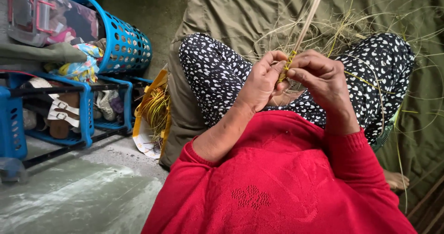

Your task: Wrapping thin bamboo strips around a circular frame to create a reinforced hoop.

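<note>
From the head camera, a yellow-and-white printed bag (pixel 152 118) stands open on the grey floor beside the olive-green cloth (pixel 240 12), stuffed with yellowish straw strands. At top left a clear plastic lidded box with red latches (pixel 27 14) lies on its side, next to a tipped blue perforated plastic basket (pixel 122 42) holding colourful crumpled fabric. Below them, a blue plastic shoe rack (pixel 85 109) carries tan sandals and pale shoes.

The thin tan reed stalks with a short yellow-green woven wrap (pixel 296 42) rise slanting up to the frame's top edge, held above the lap in black, white-spotted trousers. The left hand (pixel 261 83) and right hand (pixel 321 74) meet at the wrap, fingertips pressed together pinching it, other fingers curled. Loose straw fibres are scattered over the cloth.
</note>
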